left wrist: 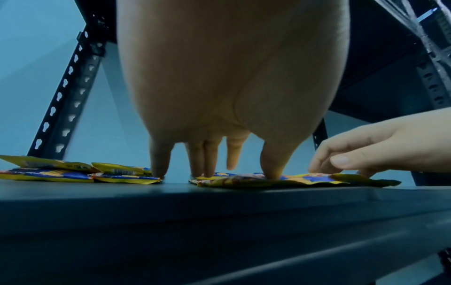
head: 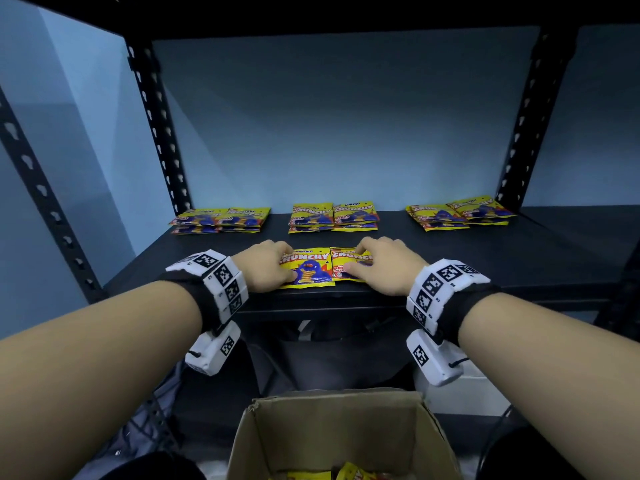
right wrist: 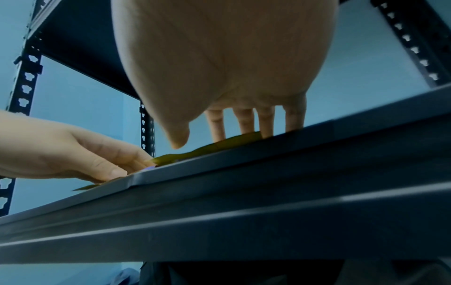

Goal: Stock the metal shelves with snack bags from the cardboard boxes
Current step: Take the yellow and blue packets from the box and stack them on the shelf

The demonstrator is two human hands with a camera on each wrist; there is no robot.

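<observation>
Two yellow snack bags lie side by side at the front edge of the black metal shelf (head: 485, 258). My left hand (head: 268, 265) rests on the left bag (head: 308, 270), thumb and fingertips pressing down on it (left wrist: 234, 169). My right hand (head: 384, 263) rests on the right bag (head: 346, 259); its straight fingers touch the bag's far part while the thumb hovers just above it (right wrist: 214, 135). From the right wrist that bag (right wrist: 214, 147) shows only as a thin edge. The open cardboard box (head: 332, 431) sits below, with more yellow bags (head: 349, 474) in its bottom.
Three low stacks of the same bags line the back of the shelf: left (head: 221, 220), middle (head: 332, 216), right (head: 457, 213). Perforated black uprights (head: 156, 126) frame the bay and another shelf closes it above. Bare shelf lies on either side of my hands.
</observation>
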